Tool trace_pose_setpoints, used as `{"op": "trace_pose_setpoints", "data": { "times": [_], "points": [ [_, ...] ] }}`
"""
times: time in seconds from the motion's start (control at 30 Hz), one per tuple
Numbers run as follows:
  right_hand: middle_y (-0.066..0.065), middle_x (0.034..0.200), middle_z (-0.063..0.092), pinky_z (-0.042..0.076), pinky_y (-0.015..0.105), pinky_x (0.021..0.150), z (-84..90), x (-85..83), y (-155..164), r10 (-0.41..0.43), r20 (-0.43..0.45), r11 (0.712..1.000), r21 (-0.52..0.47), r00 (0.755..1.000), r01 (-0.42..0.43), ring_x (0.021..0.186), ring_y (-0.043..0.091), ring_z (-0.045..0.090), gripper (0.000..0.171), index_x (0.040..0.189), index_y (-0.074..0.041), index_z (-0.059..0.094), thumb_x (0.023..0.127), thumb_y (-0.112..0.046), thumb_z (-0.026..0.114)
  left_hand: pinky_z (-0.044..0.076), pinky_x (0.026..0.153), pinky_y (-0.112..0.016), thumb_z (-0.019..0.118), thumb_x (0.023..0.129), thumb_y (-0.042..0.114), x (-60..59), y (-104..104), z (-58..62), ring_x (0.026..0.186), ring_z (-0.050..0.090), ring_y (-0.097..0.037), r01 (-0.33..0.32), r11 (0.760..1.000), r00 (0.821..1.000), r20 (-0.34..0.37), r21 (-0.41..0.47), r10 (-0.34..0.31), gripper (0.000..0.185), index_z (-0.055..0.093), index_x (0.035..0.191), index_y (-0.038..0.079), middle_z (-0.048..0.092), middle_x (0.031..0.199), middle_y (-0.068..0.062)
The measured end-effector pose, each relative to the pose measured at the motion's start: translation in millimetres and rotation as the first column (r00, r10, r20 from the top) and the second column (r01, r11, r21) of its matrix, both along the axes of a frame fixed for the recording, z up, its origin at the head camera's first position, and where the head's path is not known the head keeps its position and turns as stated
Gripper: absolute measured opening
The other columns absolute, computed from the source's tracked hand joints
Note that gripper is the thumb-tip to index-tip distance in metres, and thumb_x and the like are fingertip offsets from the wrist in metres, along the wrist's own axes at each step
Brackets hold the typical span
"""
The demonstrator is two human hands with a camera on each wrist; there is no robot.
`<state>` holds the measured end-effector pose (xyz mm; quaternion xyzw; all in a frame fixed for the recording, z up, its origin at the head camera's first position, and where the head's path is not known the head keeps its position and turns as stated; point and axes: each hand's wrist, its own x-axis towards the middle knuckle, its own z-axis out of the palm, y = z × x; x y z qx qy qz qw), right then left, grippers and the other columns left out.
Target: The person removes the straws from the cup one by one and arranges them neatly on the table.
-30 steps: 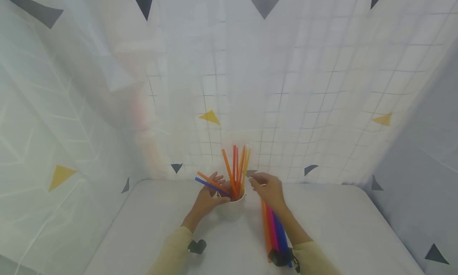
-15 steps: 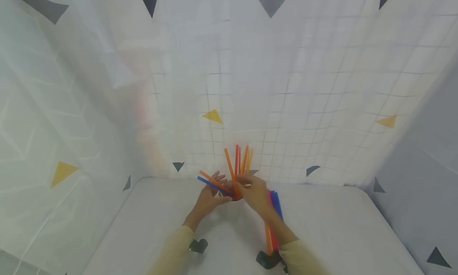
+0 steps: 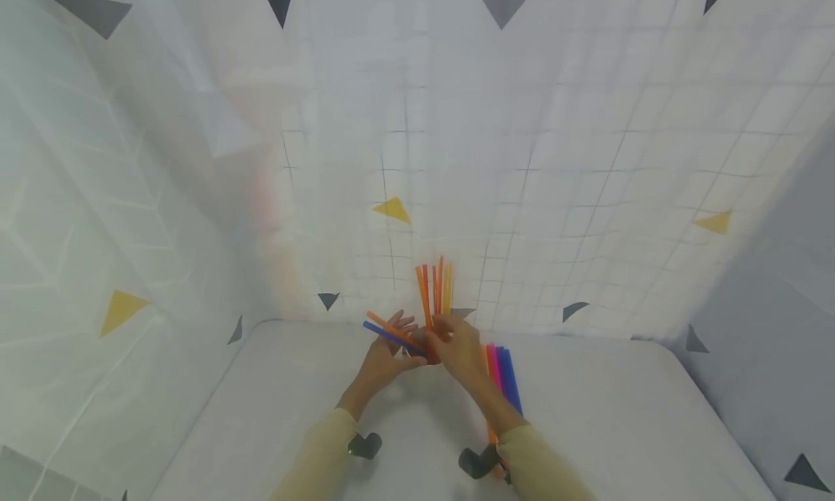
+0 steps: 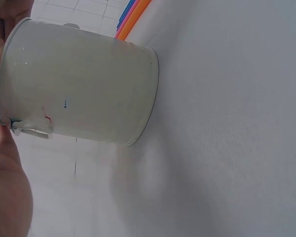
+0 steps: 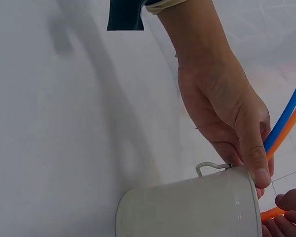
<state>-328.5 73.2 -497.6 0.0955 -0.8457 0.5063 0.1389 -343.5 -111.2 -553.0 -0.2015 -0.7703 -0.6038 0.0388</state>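
Observation:
A white metal bucket (image 4: 84,79) stands upright on the table, several drinking straws in it. My left hand (image 3: 380,356) grips the bucket at its rim, the thumb on the near side, close to the wire handle (image 5: 212,165). Over that hand lean a blue straw (image 3: 383,333) and an orange straw, slanting out leftward. Orange, red and yellow straws (image 3: 447,287) rise together from the mouth; low on them my right hand (image 3: 459,347) pinches. In the right wrist view an orange straw (image 5: 272,213) shows between that hand's thumb and fingers. The bucket's inside is hidden.
More straws, among them pink (image 3: 493,363) and blue (image 3: 509,374), lie on the white table (image 3: 620,414) right of the bucket, partly under the right forearm. A pale sheet (image 3: 587,160) with printed triangles hangs behind.
My right hand has moved left from beside the bucket onto the standing straws. Their tops have drawn closer together. My left hand keeps its place at the rim; the head view shifts slightly.

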Motion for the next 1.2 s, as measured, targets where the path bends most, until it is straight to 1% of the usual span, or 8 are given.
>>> {"op": "trace_pose_setpoints", "data": {
  "times": [0.1,0.27,0.3,0.47,0.6,0.77,1.0,1.2],
  "points": [
    [0.004,0.108,0.069,0.057,0.034,0.082,-1.0,-4.2,-1.8,-0.009,-0.006,1.0,0.015,1.0,0.009,0.1,0.019,0.066,0.034,0.119,-0.009,0.068,0.088,-0.018,0.075,0.032,0.111,-0.049,0.083,0.079,0.02,3.1,1.1,5.6,0.134,0.045,-0.02,-0.003,1.0,1.0,0.01,-0.008,0.003,0.097,0.022,0.155,0.021,0.046,0.148,0.001],
    [0.004,0.107,0.07,0.057,0.037,0.083,2.2,-6.7,-5.7,-0.037,0.056,0.999,0.009,0.998,0.037,0.099,0.021,0.066,0.033,0.117,-0.01,0.069,0.087,-0.02,0.075,0.033,0.111,-0.048,0.083,0.078,0.027,4.4,0.4,5.7,0.134,0.046,-0.016,0.006,1.0,1.0,0.003,-0.001,-0.006,0.097,0.023,0.154,0.025,0.046,0.147,0.005],
    [0.005,0.107,0.07,0.057,0.037,0.083,3.1,-7.1,-6.6,-0.042,0.064,0.999,0.012,0.997,0.042,0.099,0.021,0.067,0.033,0.117,-0.01,0.069,0.086,-0.02,0.076,0.033,0.111,-0.046,0.083,0.078,0.029,1.7,-0.4,1.5,0.133,0.046,-0.014,0.006,1.0,1.0,0.003,-0.004,-0.006,0.097,0.023,0.154,0.027,0.047,0.146,0.007],
    [0.007,0.104,0.071,0.057,0.038,0.083,4.6,-9.6,-9.3,-0.044,0.041,0.999,0.033,0.998,0.042,0.096,0.023,0.068,0.032,0.113,-0.006,0.07,0.084,-0.018,0.078,0.033,0.11,-0.048,0.083,0.077,0.033,1.4,-0.5,0.4,0.135,0.044,-0.016,0.01,1.0,1.0,0.003,-0.016,-0.01,0.099,0.023,0.155,0.025,0.046,0.148,0.005],
    [0.005,0.103,0.072,0.057,0.036,0.083,2.9,-13.2,-10.3,-0.052,0.047,0.997,0.065,0.998,0.049,0.096,0.021,0.068,0.029,0.111,-0.009,0.071,0.085,-0.02,0.077,0.033,0.11,-0.049,0.083,0.076,0.037,2.4,1.3,1.6,0.137,0.041,-0.019,0.004,1.0,1.0,0.002,-0.028,-0.004,0.1,0.023,0.155,0.023,0.044,0.149,0.002],
    [0.003,0.101,0.071,0.057,0.038,0.083,2.1,-15.3,-12.0,-0.066,0.073,0.995,0.075,0.995,0.061,0.095,0.02,0.068,0.025,0.108,-0.012,0.071,0.086,-0.022,0.076,0.032,0.111,-0.048,0.084,0.075,0.039,3.3,2.6,1.9,0.138,0.039,-0.018,-0.007,1.0,1.0,0.023,-0.029,0.008,0.099,0.025,0.154,0.025,0.044,0.149,0.005],
    [0.003,0.098,0.071,0.057,0.037,0.084,1.4,-14.4,-12.9,-0.062,0.032,0.995,0.082,0.998,0.059,0.093,0.019,0.067,0.021,0.106,-0.009,0.071,0.088,-0.019,0.074,0.032,0.111,-0.047,0.083,0.074,0.042,4.1,3.6,1.3,0.139,0.037,-0.016,-0.012,0.999,0.999,0.043,-0.034,0.013,0.101,0.024,0.154,0.027,0.042,0.15,0.007],
    [0.002,0.099,0.071,0.056,0.036,0.085,-0.2,-14.3,-12.9,-0.068,0.025,0.992,0.108,0.997,0.065,0.094,0.018,0.067,0.021,0.107,-0.009,0.072,0.09,-0.022,0.072,0.033,0.111,-0.045,0.082,0.074,0.047,7.3,4.5,2.9,0.139,0.037,-0.015,-0.028,0.998,0.999,0.044,-0.056,0.03,0.102,0.022,0.155,0.029,0.041,0.151,0.008]
  ]
}}
